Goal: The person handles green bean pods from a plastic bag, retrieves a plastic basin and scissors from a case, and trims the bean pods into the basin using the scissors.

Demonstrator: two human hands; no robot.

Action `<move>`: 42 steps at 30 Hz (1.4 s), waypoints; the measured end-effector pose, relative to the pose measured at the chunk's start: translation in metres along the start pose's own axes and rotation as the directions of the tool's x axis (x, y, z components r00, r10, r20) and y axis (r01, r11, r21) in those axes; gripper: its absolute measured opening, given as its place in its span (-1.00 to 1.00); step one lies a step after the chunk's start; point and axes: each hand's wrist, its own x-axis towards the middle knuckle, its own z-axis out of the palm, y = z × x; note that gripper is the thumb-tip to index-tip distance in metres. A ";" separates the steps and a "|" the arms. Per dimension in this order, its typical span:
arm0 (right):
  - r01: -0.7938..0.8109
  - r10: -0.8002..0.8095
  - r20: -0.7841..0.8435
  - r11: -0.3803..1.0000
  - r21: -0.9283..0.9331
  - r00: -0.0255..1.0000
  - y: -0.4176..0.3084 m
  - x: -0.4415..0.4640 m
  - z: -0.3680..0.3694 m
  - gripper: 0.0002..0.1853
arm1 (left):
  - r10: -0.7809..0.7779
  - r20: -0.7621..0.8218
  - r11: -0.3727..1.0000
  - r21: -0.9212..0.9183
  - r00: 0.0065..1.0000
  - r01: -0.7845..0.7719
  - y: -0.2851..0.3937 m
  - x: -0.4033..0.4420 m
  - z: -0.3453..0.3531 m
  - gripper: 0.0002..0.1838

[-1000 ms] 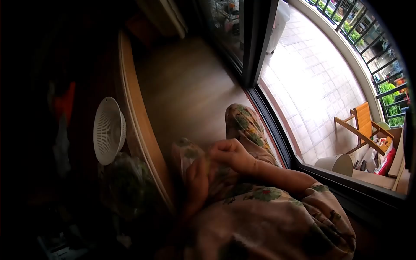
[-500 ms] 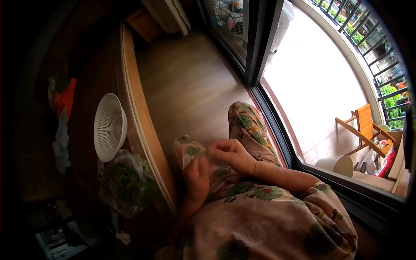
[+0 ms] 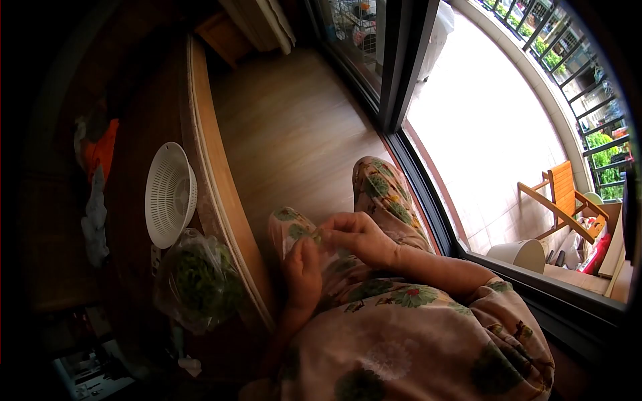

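Observation:
Above my lap, my left hand (image 3: 304, 271) and my right hand (image 3: 361, 239) meet at the fingertips, both closed in a pinch. A tiny, faintly greenish bit shows where the fingers come together, too small to name. On the wooden table to the left, a clear plastic bag (image 3: 200, 277) holds leafy greens. Just beyond it stands a white slotted colander (image 3: 168, 195), with no contents visible in it. Neither hand touches the bag or the colander.
The table's pale edge (image 3: 217, 157) runs close along my left arm. On the right, a black sliding door frame (image 3: 455, 234) borders a bright balcony with a wooden folding chair (image 3: 565, 200) and a white bucket (image 3: 521, 255). An orange item (image 3: 103, 150) lies at the table's far side.
Both hands have hardly moved, the fingertips shifting slightly against each other. The bag and the colander stay where they were.

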 end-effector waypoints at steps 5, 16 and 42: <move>0.034 -0.035 -0.036 0.999 -0.019 0.999 -0.002 -0.001 0.003 -0.89 | -0.125 0.037 0.981 -0.144 0.991 0.129 -0.023 0.003 0.001 -0.72; -0.019 -0.037 -0.132 0.917 -0.399 0.991 -0.009 -0.005 -0.001 -0.78 | -0.240 0.158 0.932 -0.239 0.958 0.273 -0.013 0.012 0.002 -0.76; 0.059 -0.264 -0.062 0.427 -0.902 0.962 0.016 -0.012 -0.009 -0.82 | -0.468 0.316 0.750 -0.353 0.826 0.560 -0.077 0.018 -0.004 -0.83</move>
